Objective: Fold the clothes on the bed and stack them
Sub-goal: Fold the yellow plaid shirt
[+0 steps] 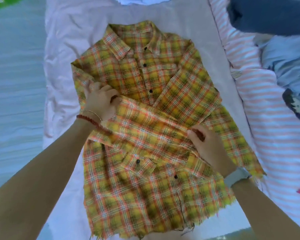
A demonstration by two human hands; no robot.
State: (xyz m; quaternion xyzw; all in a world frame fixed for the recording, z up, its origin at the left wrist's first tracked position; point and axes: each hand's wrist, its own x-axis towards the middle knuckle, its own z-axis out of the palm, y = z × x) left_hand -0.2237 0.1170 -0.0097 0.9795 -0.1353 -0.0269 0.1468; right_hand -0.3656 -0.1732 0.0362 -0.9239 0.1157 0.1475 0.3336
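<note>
A yellow and orange plaid shirt (139, 70) lies face up on the pink sheet (73, 32), collar at the far end. Both sleeves are folded across its front and cross at the middle. My left hand (100, 101) holds the left sleeve near the shirt's left edge, fingers curled on the fabric. My right hand (204, 144) pinches the same sleeve's far end at the right of the shirt's waist.
A striped pink and white blanket (267, 118) runs along the right. Dark and pale blue clothes (275, 40) are piled on it at the upper right. White folded fabric (142, 0) lies at the bed's far end. The bed's left edge (45, 84) meets pale floor.
</note>
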